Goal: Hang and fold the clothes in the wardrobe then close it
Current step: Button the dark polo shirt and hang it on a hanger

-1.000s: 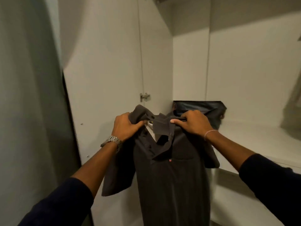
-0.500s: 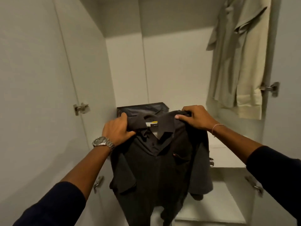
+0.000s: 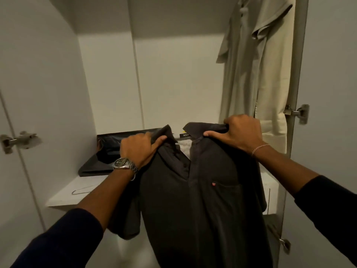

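Both hands have lifted a little and spread apart since half a second ago, so the collar now gapes and its neck label shows; the view has also swung slightly right, bringing more of the hanging clothes into sight.

Largest is the white wardrobe (image 3: pixel 108 80), its doors swung open on both sides of the hands. A dark polo shirt (image 3: pixel 202 209) hangs in front of it, held up by the collar and dropping straight down below both hands, front facing the camera, with a small red tag at the chest pocket. Above and behind the right hand (image 3: pixel 241 132), pale beige garments (image 3: pixel 257 64) hang at the wardrobe's right side. Behind the left hand (image 3: pixel 139 149), a dark folded garment (image 3: pixel 100 161) lies on the white shelf (image 3: pixel 63 198).

The left grip is closed on the shirt's left collar and shoulder, fingers curled over the cloth and thumb pinching from the inner side. The right grip is likewise closed on the right collar, thumb stretched along the collar edge.

A metal watch (image 3: pixel 123 164) sits on the left wrist, a thin bracelet (image 3: pixel 259 148) on the right. Below and left of the left hand, a thin wire hanger (image 3: pixel 83 190) lies on the shelf. Metal hinges (image 3: pixel 296 113) show on the doors, right of the right hand.
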